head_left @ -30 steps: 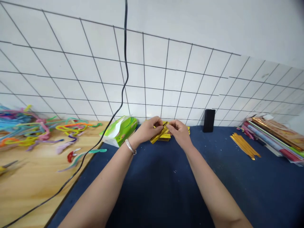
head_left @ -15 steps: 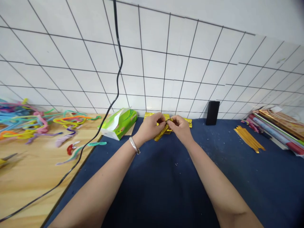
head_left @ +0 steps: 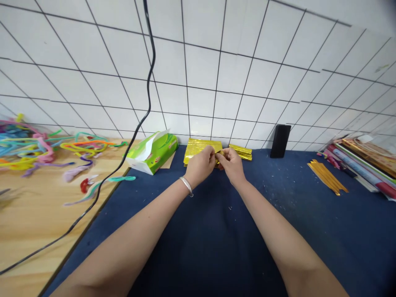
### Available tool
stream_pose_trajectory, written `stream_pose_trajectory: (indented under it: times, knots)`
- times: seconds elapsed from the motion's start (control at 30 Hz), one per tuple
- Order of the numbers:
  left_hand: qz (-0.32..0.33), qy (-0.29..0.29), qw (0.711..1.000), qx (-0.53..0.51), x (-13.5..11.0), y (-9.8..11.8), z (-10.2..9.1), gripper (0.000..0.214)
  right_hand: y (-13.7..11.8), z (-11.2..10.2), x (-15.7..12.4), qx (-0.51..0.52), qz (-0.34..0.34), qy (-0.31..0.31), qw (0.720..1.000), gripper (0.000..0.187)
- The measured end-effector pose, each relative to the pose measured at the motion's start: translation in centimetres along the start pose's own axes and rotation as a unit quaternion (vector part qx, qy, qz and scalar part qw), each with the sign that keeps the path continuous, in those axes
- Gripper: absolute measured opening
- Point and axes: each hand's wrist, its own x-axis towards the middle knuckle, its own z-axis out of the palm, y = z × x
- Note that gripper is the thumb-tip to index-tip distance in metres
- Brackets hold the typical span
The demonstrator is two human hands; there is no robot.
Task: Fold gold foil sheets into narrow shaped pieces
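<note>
Both hands meet near the wall over the dark blue cloth (head_left: pixel 210 231). My left hand (head_left: pixel 202 165), with a silver bangle on its wrist, pinches a small piece of gold foil paper (head_left: pixel 220 153). My right hand (head_left: pixel 232 164) has its fingertips closed on the same piece. Most of that piece is hidden by the fingers, so its shape is unclear. Just behind the hands lies a stack of gold foil sheets (head_left: pixel 193 149). Narrow gold strips (head_left: pixel 243 152) lie to the right of the stack, behind my right hand.
A green tissue pack (head_left: pixel 154 152) sits left of the stack. A black cable (head_left: pixel 119 167) hangs across the left side. Coloured pipe cleaners (head_left: pixel 83 146) cover the wooden board (head_left: pixel 37 222). A black phone-like slab (head_left: pixel 280 141) leans on the wall. Orange-gold strips (head_left: pixel 326 176) and books (head_left: pixel 365 165) lie right.
The gold piece between my fingers hung down toward my left palm and is now mostly hidden. My left hand has turned and shifted slightly right. The camera view has tilted a little.
</note>
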Motion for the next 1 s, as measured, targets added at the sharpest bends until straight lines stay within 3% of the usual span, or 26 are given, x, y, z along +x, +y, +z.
stream_pose_trajectory:
  times: [0.13, 0.37, 1.0]
  knots:
    - [-0.010, -0.004, 0.999, 0.031, 0.0, -0.6, 0.3, 0.017, 1.4, 0.6, -0.2, 0.038, 0.016, 0.001, 0.999, 0.030]
    - [-0.020, 0.000, 0.998, 0.066, 0.1, -1.1, 0.3, 0.018, 1.9, 0.7, -0.5, 0.027, -0.014, -0.008, 1.000, 0.032]
    - [0.072, -0.009, 0.992, 0.104, 0.0, -1.5, 0.1, 0.027, 2.6, 0.8, -0.6, 0.032, -0.021, 0.024, 0.999, 0.031]
